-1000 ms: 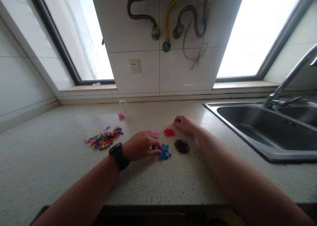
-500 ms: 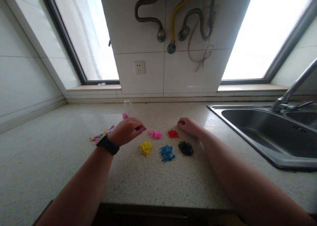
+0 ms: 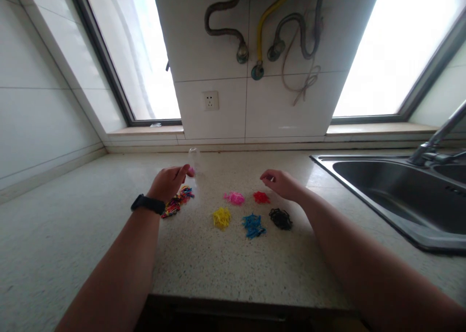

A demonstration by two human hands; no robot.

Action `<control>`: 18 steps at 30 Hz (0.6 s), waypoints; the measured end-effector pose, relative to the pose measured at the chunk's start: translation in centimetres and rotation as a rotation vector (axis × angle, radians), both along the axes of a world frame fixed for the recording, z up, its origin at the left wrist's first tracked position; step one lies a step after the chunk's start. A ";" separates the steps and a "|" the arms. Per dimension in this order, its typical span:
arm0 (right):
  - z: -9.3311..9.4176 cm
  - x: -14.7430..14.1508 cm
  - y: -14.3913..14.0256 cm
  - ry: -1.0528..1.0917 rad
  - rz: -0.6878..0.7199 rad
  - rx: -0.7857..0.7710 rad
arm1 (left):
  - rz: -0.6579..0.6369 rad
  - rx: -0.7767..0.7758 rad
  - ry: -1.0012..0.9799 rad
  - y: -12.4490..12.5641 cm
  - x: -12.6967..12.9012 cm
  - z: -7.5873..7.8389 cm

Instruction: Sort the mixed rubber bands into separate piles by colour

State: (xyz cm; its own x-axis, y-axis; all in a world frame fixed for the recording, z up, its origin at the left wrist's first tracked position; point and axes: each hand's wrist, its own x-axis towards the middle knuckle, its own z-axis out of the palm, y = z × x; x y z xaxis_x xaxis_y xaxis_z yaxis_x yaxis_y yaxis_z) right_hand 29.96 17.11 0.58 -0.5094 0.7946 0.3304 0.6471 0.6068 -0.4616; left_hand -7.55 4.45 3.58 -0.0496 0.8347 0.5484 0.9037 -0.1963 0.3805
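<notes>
A person's left hand (image 3: 168, 182) has swung from beside the pink bands (image 3: 234, 198) to the mixed-colour bands (image 3: 178, 202), left of the countertop's (image 3: 204, 269) middle, and now covers their left end. Its fingers are bunched narrowly; I cannot tell whether they hold a band. The right hand (image 3: 279, 184) stays near the red bands (image 3: 261, 197), fingertips close together, contents unclear. Nearer the front edge, yellow bands (image 3: 222, 218), blue bands (image 3: 254, 225) and black bands (image 3: 280, 219) lie in separate piles, unchanged. A clear cup (image 3: 194, 158) stands towards the back edge.
</notes>
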 end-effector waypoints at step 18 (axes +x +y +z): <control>4.0 -19.0 -5.9 -0.440 0.442 0.116 | 0.129 0.027 -0.065 0.1 -0.3 -0.4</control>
State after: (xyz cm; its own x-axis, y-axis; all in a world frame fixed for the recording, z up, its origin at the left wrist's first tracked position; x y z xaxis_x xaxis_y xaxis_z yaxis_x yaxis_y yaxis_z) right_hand 10.93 11.24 4.63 -0.8890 0.4494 0.0871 0.4379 0.8904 -0.1246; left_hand -7.83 4.58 3.21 -0.1918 0.8043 0.5624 0.8959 -0.0906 0.4350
